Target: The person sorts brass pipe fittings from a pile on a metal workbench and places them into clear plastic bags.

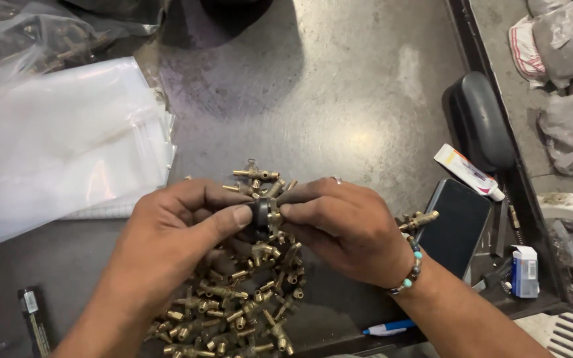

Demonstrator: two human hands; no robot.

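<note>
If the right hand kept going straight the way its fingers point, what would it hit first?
The right hand points leftward, so it would likely meet the left hand first; both already pinch the same small black-and-brass part.

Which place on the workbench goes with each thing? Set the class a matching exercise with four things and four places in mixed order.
Things:
1. pile of brass fittings
2. dark phone
3. blue and white pen
4. clear plastic bags

Places:
A. far left of the bench
B. under and between the two hands
C. right of the right hand
D. at the near bench edge, below the right wrist

Pairs: 1-B, 2-C, 3-D, 4-A
</note>
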